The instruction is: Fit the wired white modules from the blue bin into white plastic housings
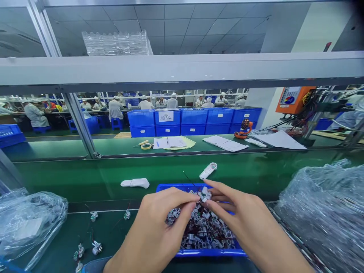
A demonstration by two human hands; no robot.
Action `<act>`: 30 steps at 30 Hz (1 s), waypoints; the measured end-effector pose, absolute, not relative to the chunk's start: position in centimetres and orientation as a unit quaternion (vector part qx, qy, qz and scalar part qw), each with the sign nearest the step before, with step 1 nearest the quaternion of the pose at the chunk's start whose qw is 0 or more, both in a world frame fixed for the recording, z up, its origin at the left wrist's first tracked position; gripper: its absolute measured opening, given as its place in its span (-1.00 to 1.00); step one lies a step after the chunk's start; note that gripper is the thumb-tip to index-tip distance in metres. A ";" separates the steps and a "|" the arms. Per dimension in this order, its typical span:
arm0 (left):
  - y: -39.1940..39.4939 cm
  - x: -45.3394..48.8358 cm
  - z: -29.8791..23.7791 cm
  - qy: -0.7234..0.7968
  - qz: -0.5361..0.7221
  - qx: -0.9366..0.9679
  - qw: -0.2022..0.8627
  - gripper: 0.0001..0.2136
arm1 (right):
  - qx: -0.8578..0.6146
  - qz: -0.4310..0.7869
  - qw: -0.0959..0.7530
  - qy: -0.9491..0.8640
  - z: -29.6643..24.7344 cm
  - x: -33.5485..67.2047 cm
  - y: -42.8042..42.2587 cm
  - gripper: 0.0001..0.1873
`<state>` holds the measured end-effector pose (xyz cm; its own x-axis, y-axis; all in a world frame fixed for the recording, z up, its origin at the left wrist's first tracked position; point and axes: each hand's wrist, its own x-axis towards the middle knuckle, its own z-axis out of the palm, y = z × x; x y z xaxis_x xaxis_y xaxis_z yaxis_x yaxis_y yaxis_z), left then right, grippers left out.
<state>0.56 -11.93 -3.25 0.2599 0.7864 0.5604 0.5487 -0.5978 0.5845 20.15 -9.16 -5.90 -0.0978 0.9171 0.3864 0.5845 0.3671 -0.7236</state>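
Observation:
Over a blue bin point(210, 253) filled with small grey-white ring-shaped parts and dark wires point(203, 227), my two hands meet. Between the fingers of my right hand point(241, 210) is a small white plastic part with a green circuit board point(204, 194). My left hand point(167, 223) pinches thumb and forefinger together at the part's left edge; what lies between those fingertips is hidden. Just beyond the bin a white handheld casing half point(208, 171) lies with its inside showing. Another white casing piece point(135, 183) rests farther left.
Several wired parts point(97, 248) lie on the green bench at left. Clear plastic bags sit at left point(34, 223) and right point(324, 212). Papers point(226, 143), a tape roll point(146, 146) and an orange device point(243, 129) occupy the back ledge. A metal post point(81, 125) stands left.

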 end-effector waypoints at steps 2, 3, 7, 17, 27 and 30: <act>-12.1 0.5 -3.3 0.420 0.410 0.798 0.137 -0.82 | -0.528 0.183 0.405 -0.723 -5.9 20.4 -8.9 -0.61; -12.1 0.5 -3.4 0.411 0.405 0.807 0.130 -0.80 | -0.521 0.183 0.394 -0.735 -5.8 20.5 -8.9 -0.64; -11.8 0.4 -3.8 0.397 0.387 0.832 0.009 -0.75 | -0.474 0.157 0.346 -0.794 -5.1 20.4 -9.1 -0.65; -10.9 0.0 -4.0 0.440 0.384 0.812 0.027 -0.89 | -0.402 0.048 0.330 -0.853 -5.8 20.5 -9.5 -0.60; -11.3 1.2 -4.1 0.459 0.499 0.732 0.063 -0.88 | -0.382 -0.059 0.455 -0.802 -5.1 18.6 -10.0 -0.68; -11.2 1.6 -4.5 0.466 0.515 0.716 0.072 -0.88 | -0.402 -0.057 0.482 -0.777 -5.3 18.0 -10.0 -0.71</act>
